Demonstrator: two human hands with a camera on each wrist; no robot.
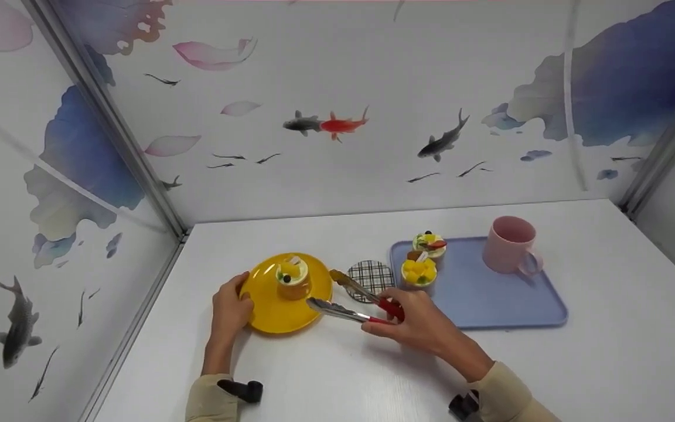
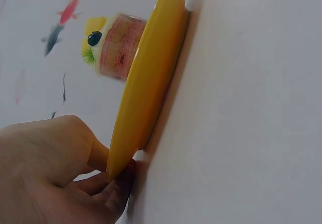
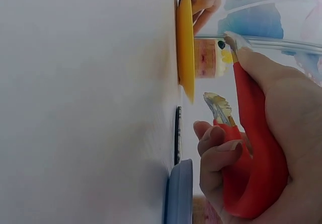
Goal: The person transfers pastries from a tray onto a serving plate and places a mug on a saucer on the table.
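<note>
A yellow plate lies at the left of the table, and a small fruit-topped dessert cup stands on it. My left hand pinches the plate's left rim, thumb on top and fingers beneath, as the left wrist view shows. In my right hand I grip metal tongs by their red handles. The tongs' arms are spread, with nothing between the tips, which point at the plate just right of the dessert cup.
Right of the plate lies a checked round coaster. Beyond it, a blue tray bears two more dessert cups at its left edge and a pink mug at the back right. Printed walls enclose the table.
</note>
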